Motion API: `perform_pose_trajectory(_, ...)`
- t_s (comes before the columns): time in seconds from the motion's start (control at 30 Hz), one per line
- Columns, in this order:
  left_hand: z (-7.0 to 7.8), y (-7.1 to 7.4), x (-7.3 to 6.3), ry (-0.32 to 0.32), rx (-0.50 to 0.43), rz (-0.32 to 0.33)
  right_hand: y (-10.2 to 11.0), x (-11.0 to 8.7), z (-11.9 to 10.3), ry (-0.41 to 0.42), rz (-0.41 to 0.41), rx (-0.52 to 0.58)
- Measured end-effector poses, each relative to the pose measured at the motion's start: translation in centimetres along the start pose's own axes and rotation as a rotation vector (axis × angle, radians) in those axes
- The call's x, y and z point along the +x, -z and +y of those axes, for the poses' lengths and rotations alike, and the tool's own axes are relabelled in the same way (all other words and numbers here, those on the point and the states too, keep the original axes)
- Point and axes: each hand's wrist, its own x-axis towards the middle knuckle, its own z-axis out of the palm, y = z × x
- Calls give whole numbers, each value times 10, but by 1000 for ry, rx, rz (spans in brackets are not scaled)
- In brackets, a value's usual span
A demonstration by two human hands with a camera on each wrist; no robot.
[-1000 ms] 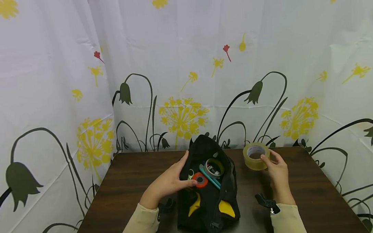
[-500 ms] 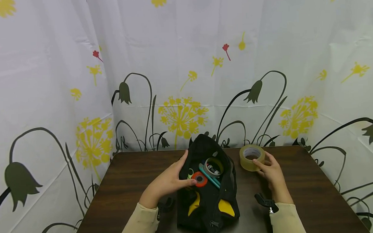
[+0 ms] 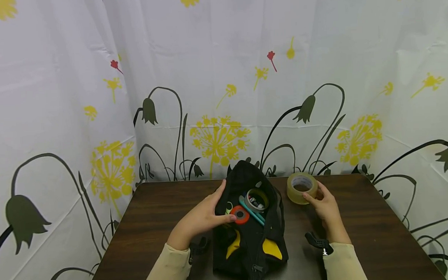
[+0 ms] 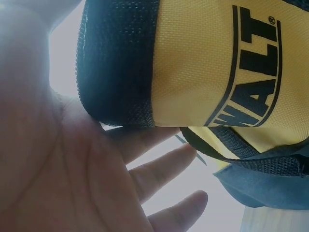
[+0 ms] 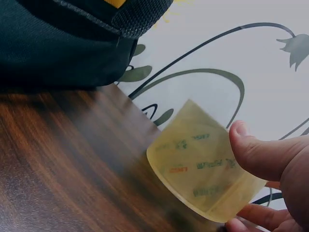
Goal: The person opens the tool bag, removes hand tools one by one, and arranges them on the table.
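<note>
A black tool bag point(image 3: 220, 255) with yellow panels lies on the table, its opening facing up toward me. My left hand point(image 3: 198, 219) holds its left side, the thumb over the edge and the fingers along the outside. Those fingers spread past a yellow lettered panel point(image 4: 193, 63) in the left wrist view. Inside the bag show a red-orange roll point(image 3: 240, 215), a teal pen-like stick point(image 3: 253, 213) and a grey tape roll point(image 3: 250, 205). To its right, my right hand point(image 3: 328, 208) pinches a roll of clear yellowish packing tape point(image 3: 295, 195) by its wall, thumb at the hole.
The dark wood table point(image 3: 160, 212) ends at a pale curtain point(image 3: 221, 74) printed with flowers. A black strap with a zipper pull point(image 3: 257, 270) hangs down the bag's near side. Black wrist mounts point(image 3: 318, 240) sit at both sleeves.
My right hand has shifted slightly left with the packing tape, nearer the bag, then stayed almost still. The left hand and the bag have kept their place.
</note>
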Motion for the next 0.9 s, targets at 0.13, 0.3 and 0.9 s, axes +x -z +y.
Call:
perform_pose_trajectory(0.13, 1, 1, 0, 1, -5, -1, -2, 2, 4, 30, 7, 51)
perform_pose_trajectory(0.3, 1, 1, -2, 8, -2, -2, -5, 4, 8, 42, 43, 88)
perform_pose_trajectory(0.9, 0, 1, 0, -1, 9, -2, 1, -2, -18, 91, 108, 15)
